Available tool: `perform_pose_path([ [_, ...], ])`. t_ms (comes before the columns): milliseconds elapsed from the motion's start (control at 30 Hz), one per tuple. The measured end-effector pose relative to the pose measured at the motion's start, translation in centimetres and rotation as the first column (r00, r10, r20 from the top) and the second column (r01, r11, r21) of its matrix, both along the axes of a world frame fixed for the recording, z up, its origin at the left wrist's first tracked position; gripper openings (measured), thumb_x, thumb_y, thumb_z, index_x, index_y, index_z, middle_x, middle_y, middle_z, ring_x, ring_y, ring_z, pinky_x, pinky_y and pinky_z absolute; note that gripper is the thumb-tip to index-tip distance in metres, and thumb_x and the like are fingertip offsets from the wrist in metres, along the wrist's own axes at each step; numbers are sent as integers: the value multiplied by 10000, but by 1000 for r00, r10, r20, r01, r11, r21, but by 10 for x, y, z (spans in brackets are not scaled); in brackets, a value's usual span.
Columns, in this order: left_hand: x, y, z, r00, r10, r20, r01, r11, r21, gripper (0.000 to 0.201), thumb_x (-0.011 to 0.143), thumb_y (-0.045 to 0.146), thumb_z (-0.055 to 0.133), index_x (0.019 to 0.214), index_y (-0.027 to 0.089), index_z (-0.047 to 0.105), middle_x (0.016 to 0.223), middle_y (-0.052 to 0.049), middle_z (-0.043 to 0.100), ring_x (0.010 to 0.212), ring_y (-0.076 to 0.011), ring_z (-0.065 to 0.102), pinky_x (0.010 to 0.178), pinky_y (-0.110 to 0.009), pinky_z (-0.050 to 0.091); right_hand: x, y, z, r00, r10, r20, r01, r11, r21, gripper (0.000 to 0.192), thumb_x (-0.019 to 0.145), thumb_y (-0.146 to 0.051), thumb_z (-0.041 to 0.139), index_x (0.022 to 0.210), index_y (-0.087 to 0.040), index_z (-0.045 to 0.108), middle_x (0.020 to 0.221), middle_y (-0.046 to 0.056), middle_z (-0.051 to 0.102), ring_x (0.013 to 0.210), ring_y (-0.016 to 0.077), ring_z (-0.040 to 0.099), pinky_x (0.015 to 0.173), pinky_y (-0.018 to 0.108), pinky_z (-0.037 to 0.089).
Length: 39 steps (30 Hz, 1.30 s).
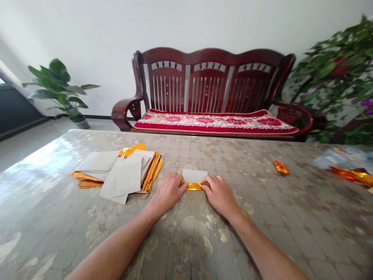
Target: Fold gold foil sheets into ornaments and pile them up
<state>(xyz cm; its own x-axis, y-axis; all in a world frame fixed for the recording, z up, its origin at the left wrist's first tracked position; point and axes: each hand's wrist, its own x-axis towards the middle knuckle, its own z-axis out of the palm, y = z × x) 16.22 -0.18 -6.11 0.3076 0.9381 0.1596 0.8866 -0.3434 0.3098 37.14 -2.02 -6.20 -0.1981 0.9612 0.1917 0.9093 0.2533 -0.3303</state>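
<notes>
Marbled table [262, 217], red wooden sofa [210, 93] behind: we're mid-fold on one gold foil sheet [194, 179].
Sheet sits near the table's middle, white side up, gold edge turned at the near side. Left hand [168, 190] and right hand [220, 193] curl down, fingertips pinching its ends. Unfolded stack [122, 173] waits left; one folded gold piece [281, 167] lies right, more foil [351, 174] at the right edge. Most work looks left.

free: table [204, 241] near edge | blocked L: sheet stack [122, 173] | R: foil scrap [281, 167]
</notes>
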Motion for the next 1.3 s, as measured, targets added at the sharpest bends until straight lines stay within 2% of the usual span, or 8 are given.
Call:
perform_pose_path([
  [133, -1, 0, -2, 1000, -1, 1, 1, 1000, 10, 203, 907, 362, 601, 785, 200, 612, 815, -18, 630, 831, -196, 578, 720, -282, 385, 0, -1, -3, 1000, -7, 1, 7, 1000, 8, 68, 913, -218, 600, 978, -233, 614, 986, 24, 704, 932, 226, 563, 801, 339, 359],
  [233, -2, -1, -3, 999, -15, 42, 13, 998, 67, 167, 896, 351, 637, 971, 202, 638, 953, -37, 628, 940, -216, 569, 805, -298, 421, 0, -2, -5, 1000, -6, 14, 5, 999, 47, 112, 915, -202, 590, 1022, -230, 606, 1032, 38, 689, 956, 235, 553, 815, 349, 368],
  [333, -1, -3, -4, 993, -106, 46, 99, 987, 128, 196, 935, 287, 595, 1115, 220, 636, 1078, -53, 612, 1026, -224, 538, 876, -316, 434, -3, -5, -4, 999, -5, 50, -1, 993, 122, 139, 920, -214, 596, 1057, -225, 614, 1065, 67, 651, 996, 252, 525, 832, 361, 379],
  [500, 4, -9, -1, 939, -336, -75, 341, 937, 74, 163, 975, 204, 522, 1042, 230, 668, 964, -27, 641, 963, -201, 556, 851, -304, 457, -10, -12, -1, 974, 148, 171, -180, 965, 190, 126, 962, -217, 553, 1040, -229, 650, 1024, 67, 643, 981, 248, 512, 841, 369, 395],
  [667, 14, -25, 3, 914, -298, -276, 322, 946, 45, 135, 939, 144, 542, 1034, 169, 633, 983, -67, 643, 936, -236, 584, 820, -348, 497, -14, -20, -1, 944, 253, 211, -288, 945, 155, 198, 959, -143, 535, 1110, -198, 650, 1045, 75, 660, 1000, 228, 547, 876, 346, 436],
  [933, 20, -45, 0, 903, -230, -362, 280, 956, 91, 304, 908, 39, 442, 1135, 153, 608, 1115, -115, 651, 1031, -245, 617, 873, -363, 530, -15, -36, 0, 943, 137, 302, -180, 977, 117, 285, 911, -42, 527, 1149, -143, 648, 1117, 119, 669, 1010, 240, 592, 873, 337, 481],
  [1167, 19, -46, -3, 909, -220, -354, 270, 958, 99, 376, 890, 29, 440, 1217, 142, 590, 1214, -136, 649, 1092, -247, 630, 918, -366, 540, 9, -24, 4, 947, 40, 319, -71, 994, 88, 269, 871, -12, 498, 886, -185, 704, 930, 81, 695, 905, 226, 616, 779, 315, 466],
  [1300, 13, -41, -11, 922, -253, -292, 300, 945, 131, 447, 874, 4, 439, 1279, 132, 576, 1305, -147, 627, 1141, -237, 632, 968, -354, 533, 24, -9, 2, 977, -12, 212, -11, 994, 107, 289, 861, -34, 501, 810, -228, 710, 879, 46, 709, 882, 198, 632, 732, 283, 456],
])
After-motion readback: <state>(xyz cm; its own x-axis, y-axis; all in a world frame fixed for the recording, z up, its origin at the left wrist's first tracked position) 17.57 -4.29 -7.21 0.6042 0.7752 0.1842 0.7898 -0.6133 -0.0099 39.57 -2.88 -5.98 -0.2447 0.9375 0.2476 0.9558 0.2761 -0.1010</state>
